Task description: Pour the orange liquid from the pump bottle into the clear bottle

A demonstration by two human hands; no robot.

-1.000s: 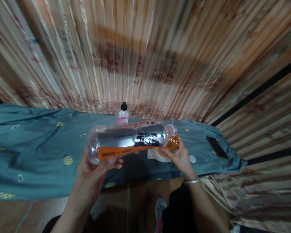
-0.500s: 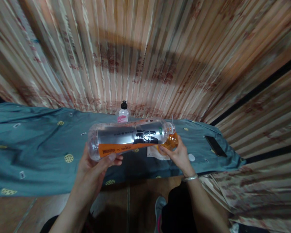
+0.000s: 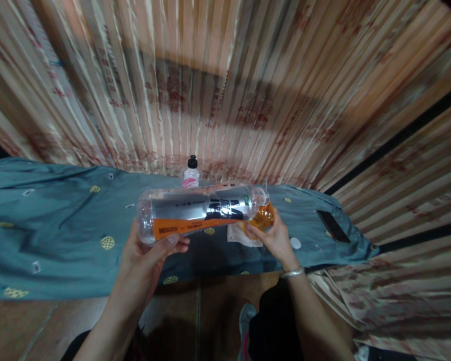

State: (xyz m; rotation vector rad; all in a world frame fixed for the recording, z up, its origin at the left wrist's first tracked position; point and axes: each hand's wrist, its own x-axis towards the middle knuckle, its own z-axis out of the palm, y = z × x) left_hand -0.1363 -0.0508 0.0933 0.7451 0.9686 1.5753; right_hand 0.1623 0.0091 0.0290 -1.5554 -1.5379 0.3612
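Note:
A large clear bottle [image 3: 195,210] with a silver and orange label lies nearly level in the air, its neck pointing right. My left hand [image 3: 154,250] is wrapped round its base end from below. At the neck end, my right hand [image 3: 272,235] grips an orange container [image 3: 263,216], which is partly hidden behind the bottle and my fingers. The bottle's mouth is over the orange container; whether they touch I cannot tell. Below the container lies a white packet or cloth [image 3: 240,235]. Behind the large bottle stands a small bottle with a black cap [image 3: 191,173].
A teal patterned cloth [image 3: 71,215] covers the long surface. On its right part lie a black phone [image 3: 332,225] and a white round disc [image 3: 295,243]. A pleated curtain [image 3: 210,90] hangs behind, and a dark bar [image 3: 398,138] crosses at the right.
The large bottle has rolled slightly in my left hand, and its neck end has shifted a little. My right hand and the orange container have moved slightly left.

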